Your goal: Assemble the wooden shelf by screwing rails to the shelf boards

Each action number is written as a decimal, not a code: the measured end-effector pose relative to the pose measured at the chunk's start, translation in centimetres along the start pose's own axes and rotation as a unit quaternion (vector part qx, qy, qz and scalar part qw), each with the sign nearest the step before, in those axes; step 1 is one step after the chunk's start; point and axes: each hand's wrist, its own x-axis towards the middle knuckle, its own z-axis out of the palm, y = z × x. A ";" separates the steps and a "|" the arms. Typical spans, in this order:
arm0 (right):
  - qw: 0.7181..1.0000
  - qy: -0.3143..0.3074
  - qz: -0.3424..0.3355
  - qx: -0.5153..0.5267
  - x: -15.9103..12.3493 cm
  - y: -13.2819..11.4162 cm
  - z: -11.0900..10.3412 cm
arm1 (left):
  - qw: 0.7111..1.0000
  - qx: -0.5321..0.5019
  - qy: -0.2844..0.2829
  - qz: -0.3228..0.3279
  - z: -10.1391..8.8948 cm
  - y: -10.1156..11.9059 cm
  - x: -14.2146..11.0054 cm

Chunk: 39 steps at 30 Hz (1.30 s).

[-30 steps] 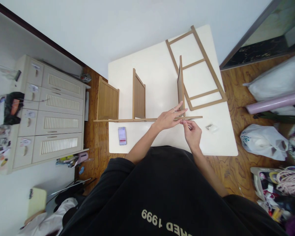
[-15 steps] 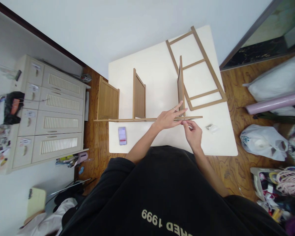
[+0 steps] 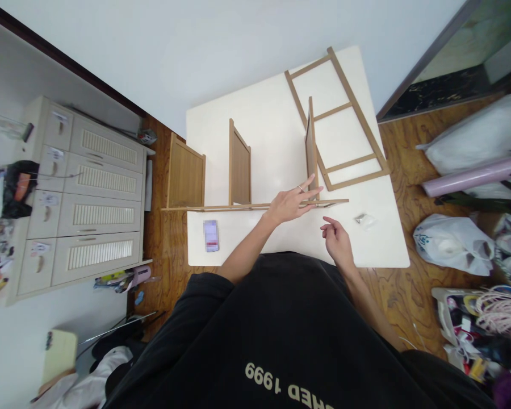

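Wooden side frame [image 3: 221,208] stands on its long edge across the front of the table, with several panels joined to it at right angles. My left hand [image 3: 290,204] grips it near its right end, fingers spread over the joint with the right panel [image 3: 310,142]. A ring is on one finger. Just right of that joint, apart from the wood, is my right hand [image 3: 338,243]. Its index finger is stretched out, the other fingers are loosely curled, and nothing shows in it. The middle panel [image 3: 241,167] and left panel [image 3: 186,175] stand upright.
A second ladder-like wooden frame [image 3: 357,111] lies flat on the white table [image 3: 276,113]. A phone [image 3: 211,236] rests at front left, a small clear bag [image 3: 365,220] at front right. Beyond the table are a cabinet [image 3: 97,193], a plastic bag [image 3: 451,244] and a filled bin [image 3: 443,318].
My right hand has moved off the joint, down and to the right, and its pinch has loosened. My left hand stays on the frame.
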 end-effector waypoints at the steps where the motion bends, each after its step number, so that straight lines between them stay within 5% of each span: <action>1: 0.999 -0.012 0.002 0.032 0.0 0.0 0.1 | 1.000 0.001 0.000 -0.001 -0.1 0.1 0.0; 5: 0.989 -0.054 0.045 0.131 -0.3 -0.6 0.7 | 1.000 0.005 -0.008 -0.004 -0.3 0.2 0.0; 9: 0.992 -0.067 0.038 0.099 -0.6 -1.2 1.3 | 1.000 0.000 -0.004 0.001 -0.2 0.1 0.0; 19: 0.986 0.030 0.005 0.162 -0.3 -2.5 2.5 | 1.000 0.008 -0.008 -0.005 -0.3 0.3 -0.1; 30: 0.984 0.048 0.017 0.172 -0.8 -2.8 3.0 | 1.000 -0.001 -0.012 -0.013 -0.3 0.3 -0.1; 39: 0.956 0.052 0.058 0.282 -0.7 -2.7 3.4 | 1.000 -0.002 -0.009 -0.012 -0.2 0.2 0.0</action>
